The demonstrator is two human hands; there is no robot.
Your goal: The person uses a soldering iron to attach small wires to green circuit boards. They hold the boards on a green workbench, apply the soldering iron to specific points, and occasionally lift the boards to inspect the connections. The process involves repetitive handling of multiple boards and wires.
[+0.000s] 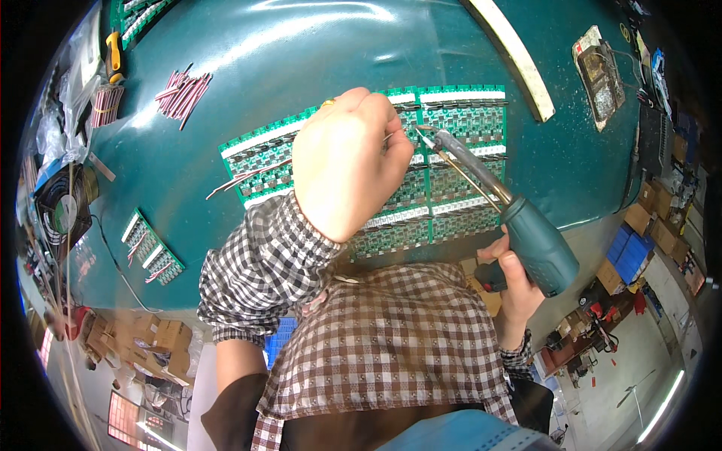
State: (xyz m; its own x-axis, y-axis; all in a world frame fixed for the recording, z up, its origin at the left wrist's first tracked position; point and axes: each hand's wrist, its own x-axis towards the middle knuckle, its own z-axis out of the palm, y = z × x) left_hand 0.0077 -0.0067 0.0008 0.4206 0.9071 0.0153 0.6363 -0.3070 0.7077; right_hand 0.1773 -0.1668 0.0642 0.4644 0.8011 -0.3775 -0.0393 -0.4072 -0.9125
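Left hand (pixel 346 154) pinching wires (pixel 244 178) — right hand (pixel 519 284) gripping soldering gun (pixel 540 244), tip (pixel 429 140) over circuit boards (pixel 465 197).

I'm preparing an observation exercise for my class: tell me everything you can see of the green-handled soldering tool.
The soldering tool has a thick, dark-green handle that looks like plastic and a long, metallic-looking shaft narrowing to a tip. A thinner, brass-coloured rod runs alongside. Held by the right hand, the tool slants across the picture, handle at lower right, tip at upper left, over the green circuit boards and close to the left hand. Whether the tip touches a board cannot be told.
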